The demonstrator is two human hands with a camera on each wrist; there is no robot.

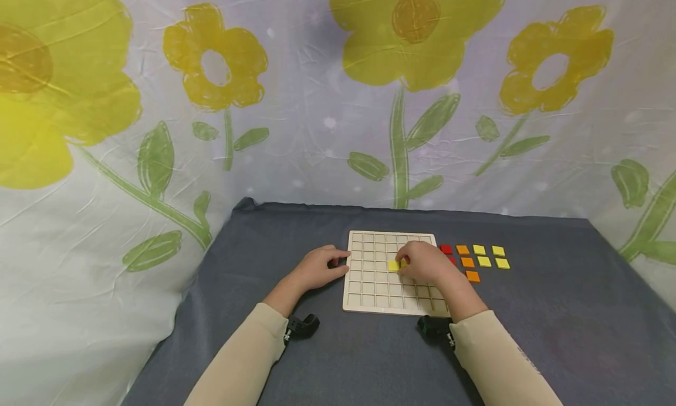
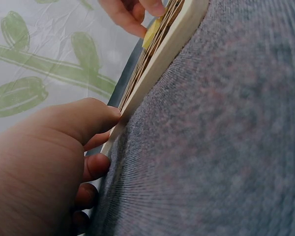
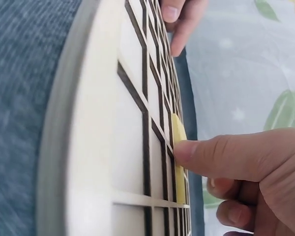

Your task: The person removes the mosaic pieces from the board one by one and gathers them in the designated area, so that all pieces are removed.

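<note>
A pale wooden board (image 1: 368, 303) with a square grid of raised lines lies on the table. One yellow square tile (image 1: 393, 266) sits in a cell near its middle. Right beside it, my right hand (image 1: 426, 261) pinches another yellow tile (image 1: 404, 263) low over the grid; the thumb shows against yellow in the right wrist view, and the other fingertips are partly hidden. My left hand (image 1: 318, 267) rests at the board's left edge, thumb and index finger touching the rim with the remaining fingers loosely bent, as the left wrist view shows.
Right of the board lie several loose tiles: red tiles (image 1: 446, 249) partly behind the right hand, a column of orange tiles (image 1: 467, 262), and several yellow tiles (image 1: 484, 261). Dark grey cloth (image 1: 338, 359) covers the table. A flower-printed curtain (image 1: 306, 130) hangs behind it.
</note>
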